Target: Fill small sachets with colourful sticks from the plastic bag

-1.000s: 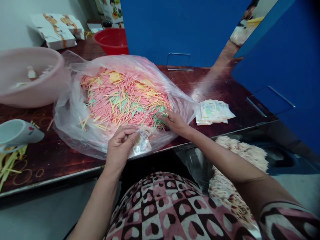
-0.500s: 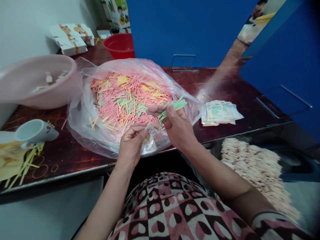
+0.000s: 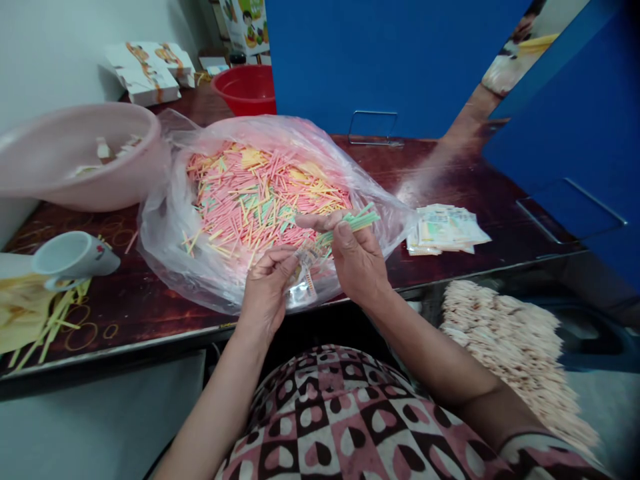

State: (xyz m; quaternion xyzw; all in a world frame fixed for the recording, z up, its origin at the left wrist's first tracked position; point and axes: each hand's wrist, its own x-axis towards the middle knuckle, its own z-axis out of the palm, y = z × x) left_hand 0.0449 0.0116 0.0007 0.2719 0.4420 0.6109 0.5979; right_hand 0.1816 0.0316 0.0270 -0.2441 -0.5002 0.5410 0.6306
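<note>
"What's in that right hand (image 3: 361, 263)?"

"A bundle of thin green sticks (image 3: 366, 219), and it's pinching them together."

"And the left hand (image 3: 267, 280)?"

"It grips a small printed packet (image 3: 304, 283), partly see-through, close beside the right hand's sticks."

"What's that beyond both hands?"

"A clear plastic bag (image 3: 167, 233), opened wide around heaped pink, yellow and green sticks (image 3: 237, 193). Off to the right of the right hand there's a pile of flat packets (image 3: 447, 228), and well to the left hand's left, a white mug (image 3: 85, 257)."
</note>
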